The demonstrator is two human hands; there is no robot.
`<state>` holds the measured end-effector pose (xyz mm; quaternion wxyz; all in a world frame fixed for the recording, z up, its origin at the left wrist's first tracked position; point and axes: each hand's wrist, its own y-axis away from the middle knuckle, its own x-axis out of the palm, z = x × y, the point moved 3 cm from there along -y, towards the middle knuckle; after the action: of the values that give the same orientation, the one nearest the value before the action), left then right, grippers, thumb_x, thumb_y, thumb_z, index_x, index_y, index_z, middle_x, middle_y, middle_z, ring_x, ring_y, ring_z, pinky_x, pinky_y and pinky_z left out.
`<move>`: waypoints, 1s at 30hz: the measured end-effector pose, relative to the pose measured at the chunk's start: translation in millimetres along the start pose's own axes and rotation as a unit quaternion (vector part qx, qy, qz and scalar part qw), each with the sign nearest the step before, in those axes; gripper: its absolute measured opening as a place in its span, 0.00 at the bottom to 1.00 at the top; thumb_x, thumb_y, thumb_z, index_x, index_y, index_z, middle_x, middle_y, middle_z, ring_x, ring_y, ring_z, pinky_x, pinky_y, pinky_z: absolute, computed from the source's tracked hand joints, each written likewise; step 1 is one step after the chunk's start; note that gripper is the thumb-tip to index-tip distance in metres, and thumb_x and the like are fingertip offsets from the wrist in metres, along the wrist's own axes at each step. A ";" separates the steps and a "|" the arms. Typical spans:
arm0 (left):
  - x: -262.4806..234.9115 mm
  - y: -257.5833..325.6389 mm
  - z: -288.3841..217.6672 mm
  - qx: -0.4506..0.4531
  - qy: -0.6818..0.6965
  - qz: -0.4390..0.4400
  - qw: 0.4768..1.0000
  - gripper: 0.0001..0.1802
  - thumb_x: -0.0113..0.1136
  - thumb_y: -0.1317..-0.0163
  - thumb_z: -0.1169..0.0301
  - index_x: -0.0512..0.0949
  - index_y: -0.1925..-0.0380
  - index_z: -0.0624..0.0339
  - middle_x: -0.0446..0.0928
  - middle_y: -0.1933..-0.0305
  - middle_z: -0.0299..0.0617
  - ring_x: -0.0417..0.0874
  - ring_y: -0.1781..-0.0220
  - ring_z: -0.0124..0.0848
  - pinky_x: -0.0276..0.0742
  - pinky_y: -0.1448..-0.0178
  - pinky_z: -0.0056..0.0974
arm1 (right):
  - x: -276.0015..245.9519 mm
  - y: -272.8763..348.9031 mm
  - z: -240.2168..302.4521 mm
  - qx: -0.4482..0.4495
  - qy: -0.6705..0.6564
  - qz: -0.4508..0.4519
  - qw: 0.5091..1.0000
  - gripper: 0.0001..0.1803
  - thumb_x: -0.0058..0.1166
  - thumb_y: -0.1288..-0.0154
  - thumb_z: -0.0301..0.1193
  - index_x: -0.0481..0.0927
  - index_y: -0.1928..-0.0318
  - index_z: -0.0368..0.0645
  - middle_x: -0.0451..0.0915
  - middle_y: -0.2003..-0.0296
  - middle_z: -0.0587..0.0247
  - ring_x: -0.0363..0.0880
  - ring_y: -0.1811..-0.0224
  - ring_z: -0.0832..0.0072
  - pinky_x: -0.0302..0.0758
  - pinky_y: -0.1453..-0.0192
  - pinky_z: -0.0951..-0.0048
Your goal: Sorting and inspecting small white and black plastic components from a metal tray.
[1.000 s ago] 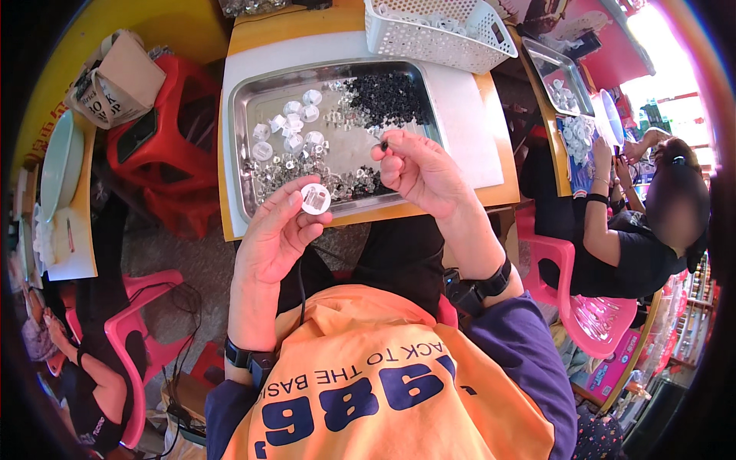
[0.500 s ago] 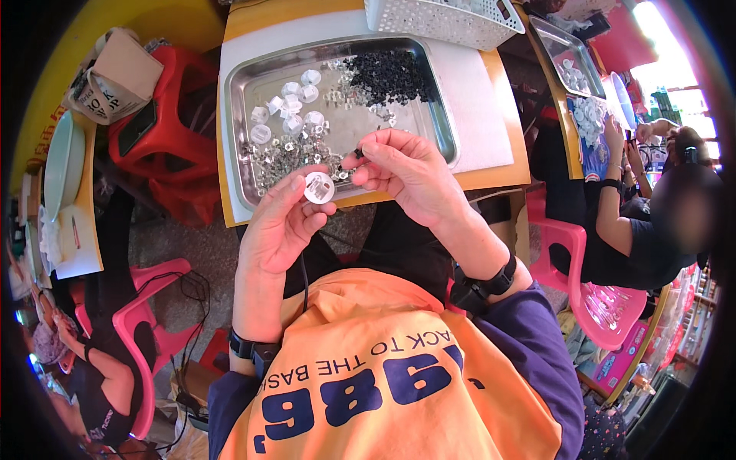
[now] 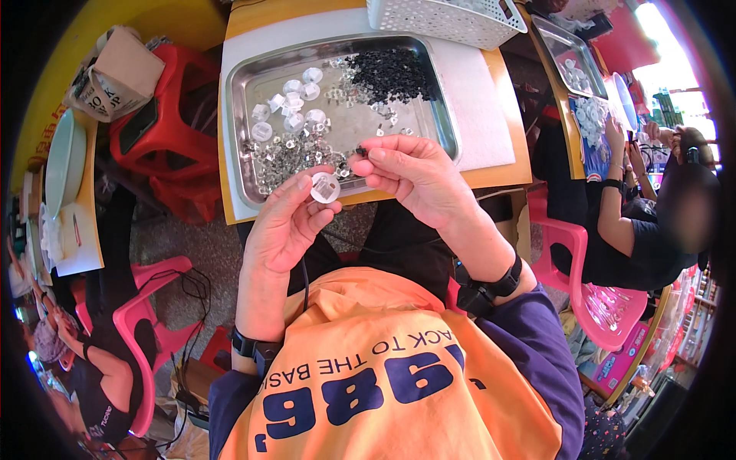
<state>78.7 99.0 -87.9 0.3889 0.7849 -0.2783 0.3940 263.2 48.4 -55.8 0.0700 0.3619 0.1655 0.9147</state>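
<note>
The left hand (image 3: 282,224) held a round white piece (image 3: 325,188) between thumb and fingers; the right hand (image 3: 418,175), near but apart, pinched a small black part (image 3: 361,152). These 2 were by the near edge of a metal tray (image 3: 354,124). In it lay small shiny bits (image 3: 287,157), then white discs (image 3: 294,101), then a black heap (image 3: 392,74). Beyond stood a perforated white basket (image 3: 448,31).

Fisheye view from wearer's head; steeply downward; close above left hand (image 3: 282,222) and right hand (image 3: 418,175)
</note>
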 end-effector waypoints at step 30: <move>-1.8 -0.2 2.6 -0.012 0.016 0.010 1.000 0.19 0.49 0.33 0.68 0.68 0.47 0.72 0.79 0.61 0.51 0.85 0.65 0.38 0.86 0.63 0.32 | -10.1 -7.6 -4.1 0.095 -0.142 0.010 0.985 0.08 0.53 0.36 0.26 0.77 0.59 0.36 0.81 0.67 0.59 0.79 0.72 0.80 0.78 0.64 0.79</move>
<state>79.0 97.2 -90.6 0.3988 0.7705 -0.2849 0.4076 267.8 52.0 -67.8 0.0488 0.4947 0.2367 0.8348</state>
